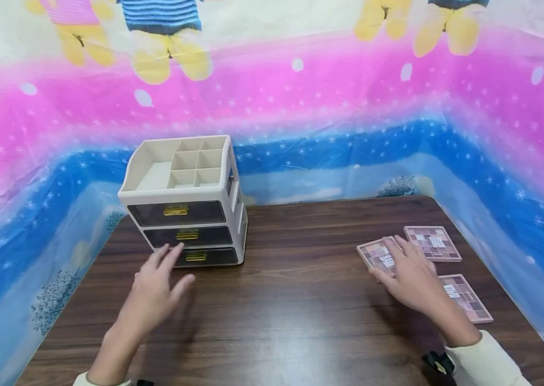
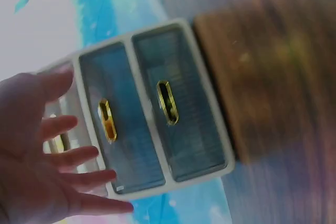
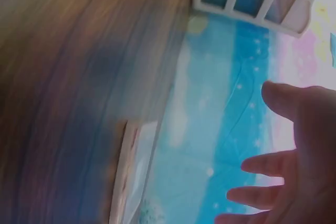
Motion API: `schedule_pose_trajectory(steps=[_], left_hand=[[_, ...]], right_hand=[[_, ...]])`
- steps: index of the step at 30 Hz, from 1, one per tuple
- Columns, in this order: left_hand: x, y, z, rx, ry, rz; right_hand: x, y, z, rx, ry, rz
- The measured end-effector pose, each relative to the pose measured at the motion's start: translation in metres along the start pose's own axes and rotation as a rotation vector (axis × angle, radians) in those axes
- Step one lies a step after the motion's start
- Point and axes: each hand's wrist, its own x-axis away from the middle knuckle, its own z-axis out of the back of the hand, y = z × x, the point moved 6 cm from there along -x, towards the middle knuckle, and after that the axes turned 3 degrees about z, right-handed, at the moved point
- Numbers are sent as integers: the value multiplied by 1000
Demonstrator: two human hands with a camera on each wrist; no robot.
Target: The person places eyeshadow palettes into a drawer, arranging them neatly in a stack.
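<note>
A white desktop organizer [image 1: 182,194] with three dark see-through drawers and gold handles stands at the left back of the table. My left hand [image 1: 153,289] is in front of it with fingers spread, holding nothing; its fingertips overlap the lower drawers in the head view. In the left wrist view this hand [image 2: 47,156] reaches across the drawer fronts. To the right, my right hand [image 1: 411,273] hovers with loosely spread fingers over a flat, square pink checkered palette [image 1: 375,253], partly covering it. Two similar palettes lie close by, one behind [image 1: 432,244] and one nearer the front [image 1: 467,300].
The dark wood table [image 1: 291,300] spans the space between both hands. Behind it hangs a pink and blue patterned cloth [image 1: 310,123], which also runs along both sides. Open compartments [image 1: 196,161] form the organizer's top.
</note>
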Motion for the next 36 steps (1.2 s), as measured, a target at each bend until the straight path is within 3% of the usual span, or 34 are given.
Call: schedule_pose_trajectory(steps=[4, 6, 8, 10, 13, 18, 23, 26, 31, 36], left_hand=[[-8, -11, 28, 127, 283, -5], [-13, -20, 39, 184, 379, 50], [-19, -33, 50, 235, 435, 128], [-25, -45, 58, 296, 447, 219], [-34, -63, 63, 406, 403, 346], [-49, -78, 62, 559, 341, 453], [-65, -81, 57, 662, 345, 480], [-73, -82, 55, 778, 375, 485], [-85, -84, 51, 920, 402, 446], [-86, -89, 50, 856, 413, 430]], right_hand=[[-13, -27, -1, -132, 110, 74], [-21, -42, -3, -230, 160, 108], [-30, -59, -8, -345, 195, 130], [-41, -76, -16, -458, 214, 139], [-58, -99, -31, -600, 208, 118], [-81, -138, -54, -757, 169, 114], [-102, -175, -67, -834, 152, 139], [-113, -194, -74, -865, 152, 131], [-127, -220, -83, -916, 114, 86], [-133, -243, -91, -940, 52, 100]])
